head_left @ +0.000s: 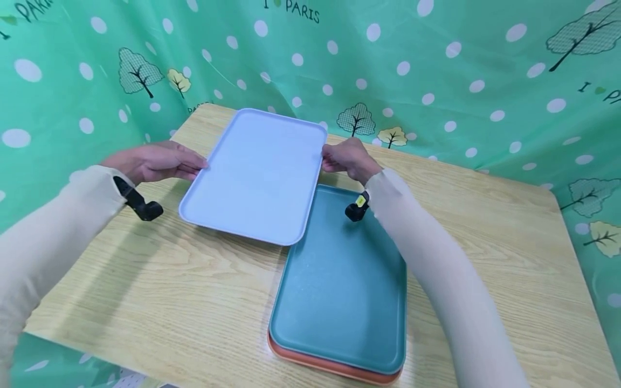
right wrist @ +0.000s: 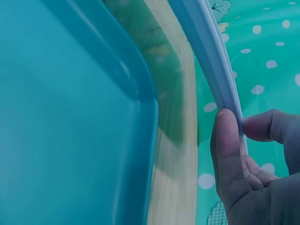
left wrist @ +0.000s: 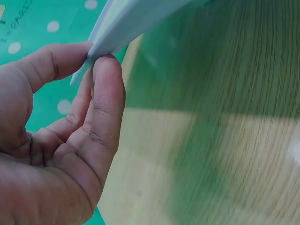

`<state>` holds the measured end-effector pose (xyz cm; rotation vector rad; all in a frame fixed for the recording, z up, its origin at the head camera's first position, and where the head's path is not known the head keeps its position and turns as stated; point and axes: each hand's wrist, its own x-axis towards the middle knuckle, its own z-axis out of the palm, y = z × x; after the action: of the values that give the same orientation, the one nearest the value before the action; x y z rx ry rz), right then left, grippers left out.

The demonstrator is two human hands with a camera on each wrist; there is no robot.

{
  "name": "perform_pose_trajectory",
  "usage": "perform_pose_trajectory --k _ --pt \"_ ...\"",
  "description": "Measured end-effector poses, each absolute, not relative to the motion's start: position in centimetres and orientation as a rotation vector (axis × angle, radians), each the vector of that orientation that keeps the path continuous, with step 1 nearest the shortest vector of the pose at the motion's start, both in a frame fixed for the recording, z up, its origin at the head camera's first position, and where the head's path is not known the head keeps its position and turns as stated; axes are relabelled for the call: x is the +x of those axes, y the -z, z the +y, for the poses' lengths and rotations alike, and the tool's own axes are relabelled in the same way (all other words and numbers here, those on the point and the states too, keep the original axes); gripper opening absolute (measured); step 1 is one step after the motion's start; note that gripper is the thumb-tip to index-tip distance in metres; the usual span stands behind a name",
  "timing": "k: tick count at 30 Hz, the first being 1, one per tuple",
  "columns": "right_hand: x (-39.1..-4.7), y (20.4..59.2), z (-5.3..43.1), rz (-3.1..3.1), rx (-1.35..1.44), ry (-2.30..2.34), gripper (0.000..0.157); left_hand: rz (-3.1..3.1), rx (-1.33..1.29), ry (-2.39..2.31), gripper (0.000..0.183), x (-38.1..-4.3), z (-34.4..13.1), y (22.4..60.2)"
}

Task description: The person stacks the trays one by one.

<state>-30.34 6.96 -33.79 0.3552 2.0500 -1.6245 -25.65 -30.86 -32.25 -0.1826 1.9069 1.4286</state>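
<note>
A pale blue-lavender rectangular tray [head_left: 257, 175] is held up over the back left of the table. My left hand [head_left: 167, 161] pinches its left edge; in the left wrist view the thumb lies on one side of the rim and the fingers [left wrist: 108, 103] on the other. At the tray's right edge my right hand [head_left: 350, 159] grips the rim between thumb and fingers [right wrist: 228, 150]. Below and to the right lies a teal tray [head_left: 342, 285], partly overlapped by the lifted one. It sits on an orange tray [head_left: 335, 367], of which only the front rim shows.
The wood-grain table [head_left: 490, 258] extends to the right of the stack and to the left front. Behind it hangs a green curtain [head_left: 436, 75] with white dots and printed trees, close to the table's back edge.
</note>
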Motion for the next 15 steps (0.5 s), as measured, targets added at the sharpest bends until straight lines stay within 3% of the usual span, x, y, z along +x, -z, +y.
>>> perform_pose_trajectory --k 15 --pt "-28.2 33.8 11.2 2.144 0.314 1.55 0.016 1.895 -0.126 -1.411 0.011 -23.8 -26.6 32.2"
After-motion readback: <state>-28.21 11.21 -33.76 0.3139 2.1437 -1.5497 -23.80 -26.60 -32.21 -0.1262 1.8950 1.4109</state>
